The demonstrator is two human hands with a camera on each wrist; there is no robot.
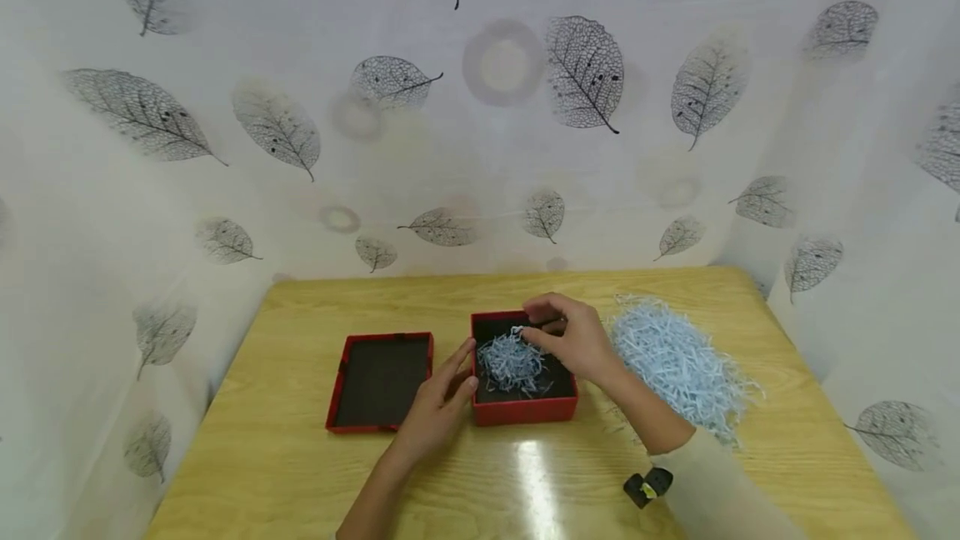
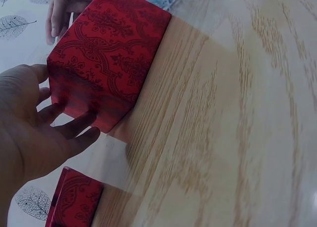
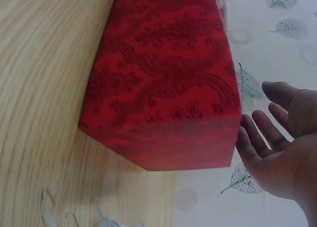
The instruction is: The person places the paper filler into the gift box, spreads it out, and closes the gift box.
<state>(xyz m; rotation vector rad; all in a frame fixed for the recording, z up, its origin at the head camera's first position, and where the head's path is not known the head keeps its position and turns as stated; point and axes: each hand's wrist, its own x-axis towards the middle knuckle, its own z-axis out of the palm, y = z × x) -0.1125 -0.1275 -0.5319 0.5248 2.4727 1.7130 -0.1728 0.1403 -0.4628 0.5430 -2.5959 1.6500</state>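
Nearest the camera, at near right: the cream sleeve (image 1: 723, 486), with a black wrist device (image 1: 648, 487) at its cuff. Left hand (image 1: 437, 402) — fingers extended and spread — touches the left wall of the red patterned box (image 1: 525, 412), centred on the wooden table (image 1: 300, 473). Right hand (image 1: 577, 340) is at the box's far right, thumb and fingers apart. Shredded blue paper (image 1: 513, 363) occupies the box's left portion; a larger paper pile (image 1: 675, 357) lies right, the box lid (image 1: 388, 382) left.

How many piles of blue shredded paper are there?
2: a small pile inside the red box, and a larger pile on the table, to the box's right.
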